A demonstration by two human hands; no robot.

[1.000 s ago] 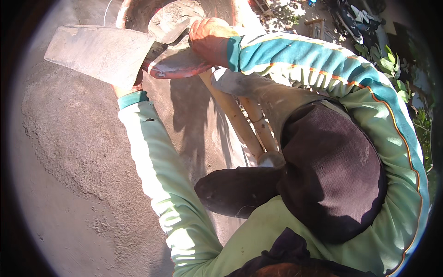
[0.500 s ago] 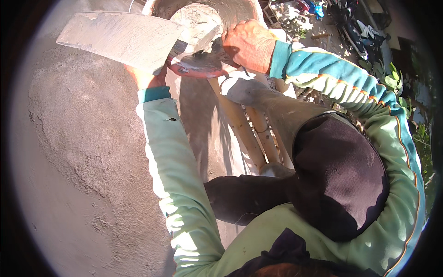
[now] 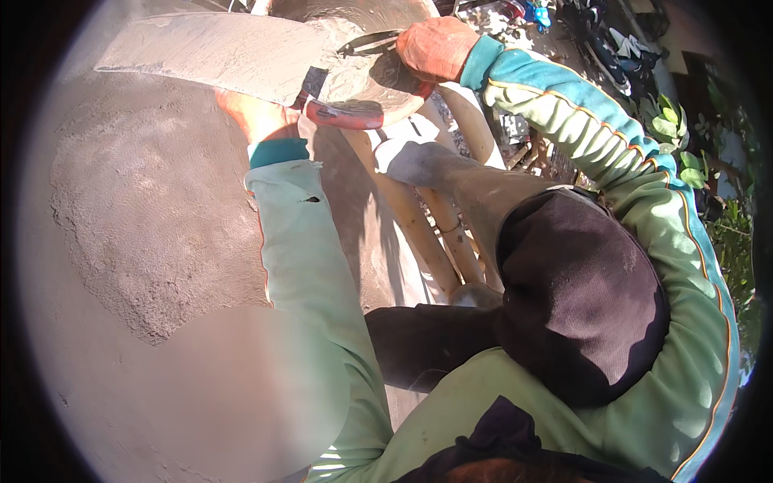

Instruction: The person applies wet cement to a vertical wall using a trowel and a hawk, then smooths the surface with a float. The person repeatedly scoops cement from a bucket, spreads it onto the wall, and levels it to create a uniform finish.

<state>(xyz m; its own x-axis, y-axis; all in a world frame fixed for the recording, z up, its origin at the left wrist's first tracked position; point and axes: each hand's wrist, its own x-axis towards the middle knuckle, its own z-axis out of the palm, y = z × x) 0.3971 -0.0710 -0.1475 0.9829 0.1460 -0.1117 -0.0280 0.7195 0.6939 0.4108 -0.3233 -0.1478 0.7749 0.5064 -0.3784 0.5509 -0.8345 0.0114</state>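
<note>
My left hand (image 3: 254, 115) is closed at the lower edge of a wide, flat mortar board (image 3: 209, 52) smeared with grey. The board hides most of its fingers. Its right end overlaps a round bucket (image 3: 346, 117) with a reddish rim and wet grey mortar (image 3: 386, 84) inside. At the bucket's right side, my right hand (image 3: 435, 50) is curled into a fist. A dark, thin trowel blade (image 3: 370, 42) shows beside its knuckles over the mortar; the handle is hidden in the grip.
A rough plastered wall (image 3: 153, 209) fills the left side. Bamboo poles (image 3: 419, 225) stand below the bucket, with my booted leg (image 3: 491, 185) beside them. Green plants (image 3: 676, 133) and scattered items lie at the right. A blurred patch covers part of the lower left.
The mortar board now reaches farther right over the bucket. My right hand has shifted slightly up, and the dark blade beside it shows more clearly above the mortar.
</note>
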